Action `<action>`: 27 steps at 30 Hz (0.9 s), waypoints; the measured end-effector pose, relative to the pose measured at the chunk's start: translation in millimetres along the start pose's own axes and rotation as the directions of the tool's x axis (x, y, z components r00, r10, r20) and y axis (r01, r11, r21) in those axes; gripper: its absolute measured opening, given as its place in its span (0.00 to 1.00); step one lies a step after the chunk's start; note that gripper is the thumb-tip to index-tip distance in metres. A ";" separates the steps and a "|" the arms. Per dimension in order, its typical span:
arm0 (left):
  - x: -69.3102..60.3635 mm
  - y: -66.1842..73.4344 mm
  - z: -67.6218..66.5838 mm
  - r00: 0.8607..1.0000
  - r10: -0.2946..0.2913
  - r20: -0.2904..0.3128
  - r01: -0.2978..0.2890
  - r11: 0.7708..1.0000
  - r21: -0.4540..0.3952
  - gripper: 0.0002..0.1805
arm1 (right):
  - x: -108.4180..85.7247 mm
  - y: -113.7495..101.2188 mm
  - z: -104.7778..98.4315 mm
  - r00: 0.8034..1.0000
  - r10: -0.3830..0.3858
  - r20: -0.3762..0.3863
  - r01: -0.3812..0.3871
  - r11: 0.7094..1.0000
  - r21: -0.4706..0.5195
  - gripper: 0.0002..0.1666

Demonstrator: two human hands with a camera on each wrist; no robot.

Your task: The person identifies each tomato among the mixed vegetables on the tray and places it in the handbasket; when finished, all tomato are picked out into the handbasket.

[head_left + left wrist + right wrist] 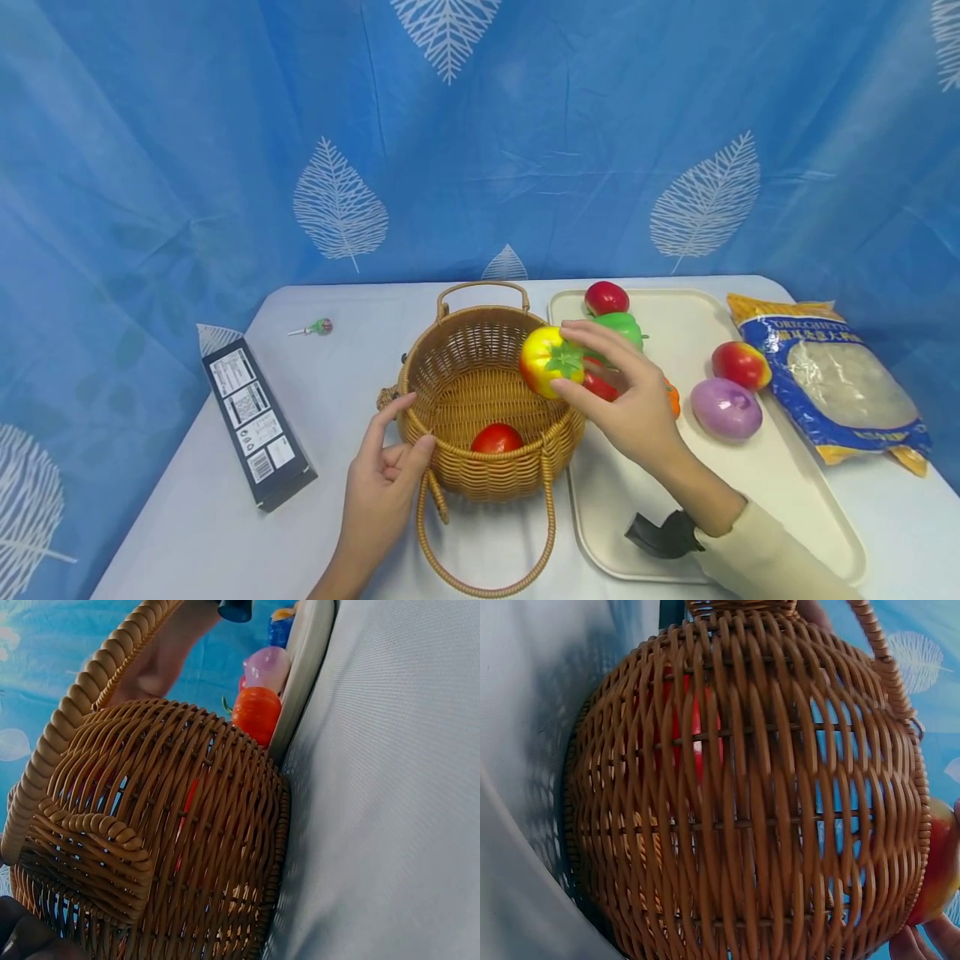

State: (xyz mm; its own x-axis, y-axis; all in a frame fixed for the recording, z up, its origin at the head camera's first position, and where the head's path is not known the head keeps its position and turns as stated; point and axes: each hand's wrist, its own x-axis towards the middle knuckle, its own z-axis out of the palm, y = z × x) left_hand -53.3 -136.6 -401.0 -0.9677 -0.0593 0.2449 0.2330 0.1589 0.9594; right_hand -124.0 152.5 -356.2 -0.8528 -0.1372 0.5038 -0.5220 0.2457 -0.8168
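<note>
A round wicker basket (491, 475) stands mid-table, one handle up at the back and the other folded down in front. A glossy red toy fruit or vegetable (497, 438) lies inside, glimpsed through the weave in both wrist views. My left hand (386, 475) holds the basket's left rim with thumb and index finger, the other fingers curled. Over the right side of the opening, my right hand (626, 392) grips a yellow-and-red toy fruit with a green leafy cap (551, 362) between thumb and fingers. That fruit (937, 862) shows beside the rim in the right wrist view.
Right of the basket, a cream tray (795, 500) bears a purple onion (726, 408), a red-yellow fruit (741, 365), a green pepper (621, 327) and other toy produce. A pasta bag (847, 383) overlaps its right edge. A black box (257, 421) and lollipop (321, 326) lie left.
</note>
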 end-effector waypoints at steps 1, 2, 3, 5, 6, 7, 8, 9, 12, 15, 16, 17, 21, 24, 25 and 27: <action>0.0 0.1 0.0 1.000 0.001 0.000 -0.001 1.000 -0.002 0.27 | 0.3 0.6 1.3 1.000 -0.003 -0.005 0.003 1.000 -0.008 0.34; -0.1 0.1 0.1 1.000 0.001 0.000 -0.001 1.000 -0.003 0.27 | 0.5 1.3 2.4 1.000 -0.008 -0.009 0.008 1.000 -0.016 0.34; -0.2 0.1 0.1 1.000 0.001 -0.001 -0.001 1.000 -0.002 0.27 | 0.6 2.0 3.3 1.000 -0.012 -0.012 0.011 1.000 -0.023 0.34; -0.2 0.1 0.1 1.000 0.002 -0.003 -0.002 1.000 -0.001 0.27 | 0.5 2.8 4.8 1.000 -0.022 -0.015 0.021 0.999 -0.039 0.34; -0.2 0.0 0.1 1.000 0.003 -0.003 -0.003 1.000 0.000 0.27 | 0.3 3.1 5.4 1.000 -0.027 -0.015 0.026 0.999 -0.046 0.34; -0.3 -0.1 0.2 1.000 0.002 -0.004 -0.002 1.000 0.001 0.27 | 0.0 3.5 5.9 0.999 -0.030 -0.016 0.029 0.998 -0.054 0.34; -0.4 -0.2 0.3 1.000 0.000 -0.005 0.000 1.000 0.003 0.28 | -0.2 3.8 6.2 0.999 -0.033 -0.016 0.032 0.998 -0.060 0.34; -0.4 -0.2 0.3 1.000 0.000 -0.007 0.000 1.000 0.004 0.27 | -0.4 3.9 6.5 0.999 -0.036 -0.016 0.035 0.997 -0.067 0.34; -0.4 -0.6 0.5 1.000 0.000 -0.009 0.000 1.000 0.013 0.27 | -0.8 4.9 7.3 0.999 -0.047 -0.010 0.046 0.994 -0.096 0.34; -0.2 -0.4 0.6 1.000 0.003 -0.009 -0.003 1.000 0.016 0.27 | -1.1 6.5 7.6 0.997 -0.071 -0.002 0.070 0.989 -0.131 0.33; -0.2 -0.3 0.6 1.000 0.004 -0.010 -0.004 1.000 0.018 0.27 | -1.2 7.1 7.5 0.997 -0.078 0.001 0.078 0.987 -0.139 0.33; -0.1 -0.1 0.6 1.000 0.004 -0.010 -0.003 1.000 0.018 0.27 | -1.3 7.5 7.3 0.996 -0.084 0.004 0.084 0.987 -0.141 0.32; -0.2 0.5 0.6 1.000 -0.004 -0.012 0.004 1.000 0.021 0.27 | -0.9 7.0 4.9 0.996 -0.084 0.007 0.085 0.995 -0.049 0.31; -0.3 0.8 0.6 1.000 -0.010 -0.011 0.010 1.000 0.018 0.27 | 0.0 5.2 -1.5 0.997 -0.075 -0.011 0.075 0.997 -0.012 0.31; -0.3 1.0 0.7 1.000 -0.013 -0.011 0.013 1.000 0.016 0.27 | 0.0 4.9 -4.8 0.997 -0.071 -0.020 0.071 0.997 -0.014 0.31; -0.3 1.4 0.9 1.000 -0.017 -0.011 0.017 1.000 0.016 0.28 | 0.0 4.4 -13.2 0.998 -0.058 -0.035 0.057 0.998 -0.026 0.31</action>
State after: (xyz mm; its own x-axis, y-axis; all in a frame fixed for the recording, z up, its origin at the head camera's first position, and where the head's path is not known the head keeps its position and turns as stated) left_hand -52.7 -135.4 -399.8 -0.9705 -0.0728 0.2297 0.2145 0.1735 0.9612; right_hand -126.1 166.2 -356.1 -0.8201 -0.1178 0.5600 -0.5696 0.2621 -0.7790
